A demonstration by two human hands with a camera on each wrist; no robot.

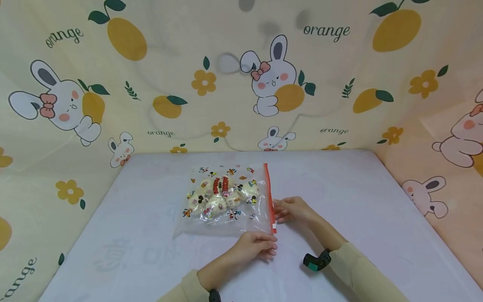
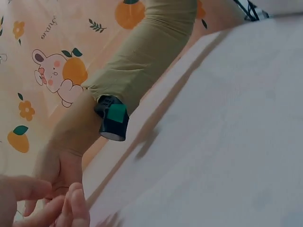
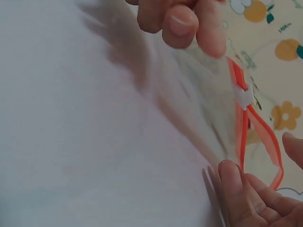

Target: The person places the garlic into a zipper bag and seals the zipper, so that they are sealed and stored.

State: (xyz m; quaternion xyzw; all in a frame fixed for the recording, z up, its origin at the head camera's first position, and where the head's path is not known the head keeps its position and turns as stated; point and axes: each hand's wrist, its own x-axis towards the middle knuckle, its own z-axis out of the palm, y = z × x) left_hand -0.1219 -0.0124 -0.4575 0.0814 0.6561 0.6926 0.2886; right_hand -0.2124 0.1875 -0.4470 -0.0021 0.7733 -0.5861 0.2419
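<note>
A clear zip bag [image 1: 241, 221], printed with cartoon mice and red lettering, lies flat on the white table. Several pale yellow rounded lumps fill its middle; their kind is unclear. Along its right edge runs an orange-red zip strip [image 1: 269, 193], with a white slider [image 3: 244, 97] near the end closest to me. Past the slider, the strip's two halves stand apart. My right hand [image 1: 296, 209] is at this edge, its fingers touching the strip, the thumb apart from it in the right wrist view. My left hand [image 1: 254, 246] hovers by the slider corner, fingers loosely bent, holding nothing visible.
The white table [image 1: 332, 180] extends around the bag. Behind and beside it hangs a cream cloth [image 1: 234, 33] with rabbits and oranges. A dark camera band [image 1: 318, 261] sits on my right wrist.
</note>
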